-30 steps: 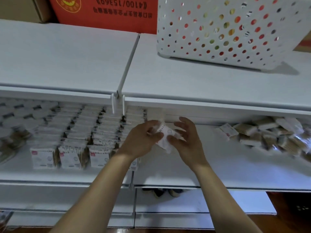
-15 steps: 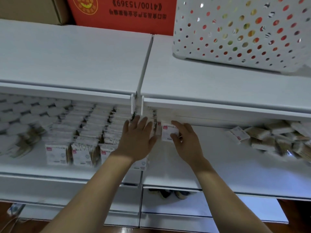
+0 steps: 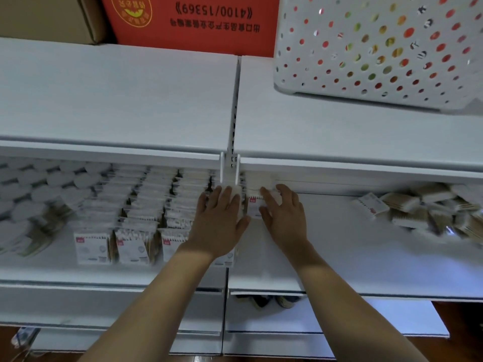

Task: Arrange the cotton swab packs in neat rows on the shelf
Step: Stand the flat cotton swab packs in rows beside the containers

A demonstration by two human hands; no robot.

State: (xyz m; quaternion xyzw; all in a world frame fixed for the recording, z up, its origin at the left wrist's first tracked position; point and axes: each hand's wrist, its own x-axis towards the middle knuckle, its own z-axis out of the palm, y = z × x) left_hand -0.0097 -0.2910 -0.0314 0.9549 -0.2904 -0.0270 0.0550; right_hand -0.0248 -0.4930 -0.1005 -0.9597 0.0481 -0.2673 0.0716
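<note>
Cotton swab pack (image 3: 254, 206) stands upright at the back of the middle shelf (image 3: 339, 257), just right of the divider post, pinched between the thumb and curled fingers of the right hand (image 3: 283, 218). Beside it the left hand (image 3: 219, 223) lies flat, fingers straight and together, pressing on the nearest row of packs (image 3: 146, 205). Those rows fill the shelf's left section up to its front edge. Right of the hands the shelf is bare white board as far as a loose heap of packs (image 3: 423, 210) at the right edge. Above, the top shelf (image 3: 117, 100) carries a perforated white basket (image 3: 379, 48) with colored contents I can't identify, and a red carton (image 3: 190, 22).
</note>
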